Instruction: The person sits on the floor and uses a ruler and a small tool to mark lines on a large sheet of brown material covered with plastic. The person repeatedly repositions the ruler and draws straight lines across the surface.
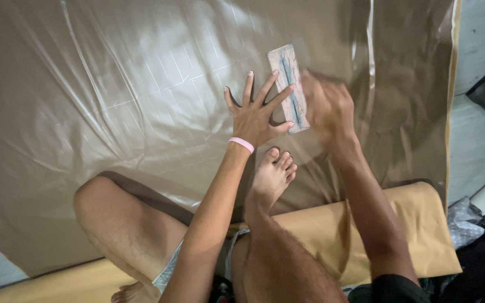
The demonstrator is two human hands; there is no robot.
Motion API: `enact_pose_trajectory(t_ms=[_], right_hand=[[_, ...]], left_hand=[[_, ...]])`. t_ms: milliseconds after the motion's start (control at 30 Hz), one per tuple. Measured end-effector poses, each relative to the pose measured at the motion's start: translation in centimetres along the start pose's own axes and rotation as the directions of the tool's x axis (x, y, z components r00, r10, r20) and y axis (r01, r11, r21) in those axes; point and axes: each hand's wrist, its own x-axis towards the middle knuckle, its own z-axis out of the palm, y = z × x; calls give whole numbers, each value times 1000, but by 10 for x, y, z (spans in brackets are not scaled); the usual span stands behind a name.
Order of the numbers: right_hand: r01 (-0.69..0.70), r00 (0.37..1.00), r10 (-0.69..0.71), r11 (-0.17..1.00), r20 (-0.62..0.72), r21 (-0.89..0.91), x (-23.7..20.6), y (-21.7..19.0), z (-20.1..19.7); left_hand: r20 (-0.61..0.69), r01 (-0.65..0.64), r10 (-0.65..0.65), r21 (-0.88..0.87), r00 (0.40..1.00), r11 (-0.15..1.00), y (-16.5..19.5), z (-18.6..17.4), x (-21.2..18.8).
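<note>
A glossy brown sheet [113, 95] covered most of the floor, creased and catching the light, with faint ruled lines across its middle; its right edge [452, 101] ran from far to near beside a strip of pale floor [478, 140], and its left near corner met more pale floor. A flat rectangular block [288, 87], pale with a bluish stripe down its length, lay on the sheet right of centre, its long side running far to near. The left hand [255, 115] was open, fingers spread wide, the fingertips lying over the block's left edge and the palm flat on the sheet; a pink band [241, 144] ringed that wrist. The right hand [328, 106] was blurred just beside the block's right edge; whether it was open or gripping could not be told. A bare foot [273, 174] rested on the sheet just near the hands, toes pointing far. A tan roll [416, 224] of material lay across the near side, under the legs. The widest open room lay to the left and far left of the sheet; dark items and crumpled plastic [464, 221] crowded the right near corner.
</note>
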Motion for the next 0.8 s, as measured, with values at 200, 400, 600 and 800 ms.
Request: enact_pose_trajectory(t_ms=[200,400,600,800], right_hand=[[-116,971,91,988,222,102,-97,-10,-38],[-1,963,-62,973,262,232,-100,-3,-25],[-74,989,62,993,137,87,-89,3,-44],[-50,998,40,982,57,182,-18,7,-8]], left_hand=[[-34,-20,20,-1,999,1000,-2,0,-1],[-36,-34,34,-8,999,999,-1,2,0],[-50,-26,27,11,998,1000,-2,1,0],[7,55,-55,6,998,998,4,-1,4]])
